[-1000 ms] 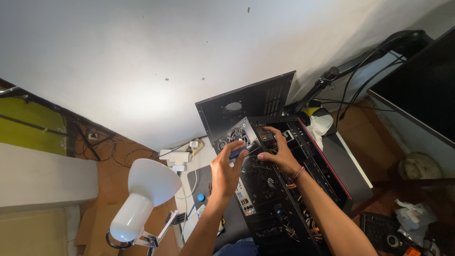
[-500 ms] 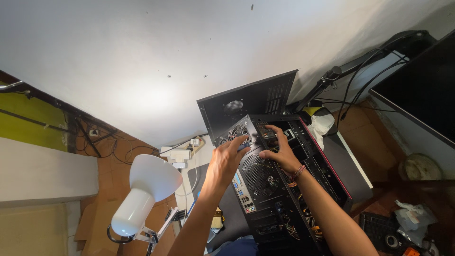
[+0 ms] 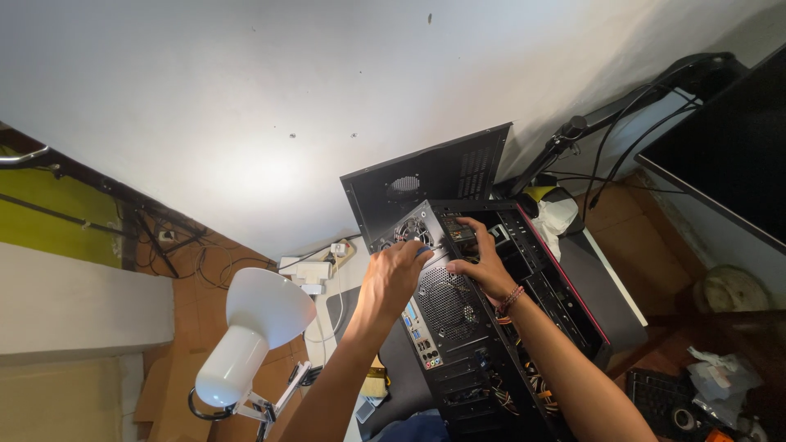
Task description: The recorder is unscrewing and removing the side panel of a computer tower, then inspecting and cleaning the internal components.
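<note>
White lamp [image 3: 246, 336] crowds the left; open computer case [image 3: 491, 327] top unobstructed.

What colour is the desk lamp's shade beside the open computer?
White. The lamp shade shows best in the head view, left of the black computer case.

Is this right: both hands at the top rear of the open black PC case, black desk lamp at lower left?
Not quite. The head view shows the desk lamp is white, not black. The rest holds: the left hand and right hand are both at the top rear of the open black PC case, and the lamp sits at lower left.
</note>
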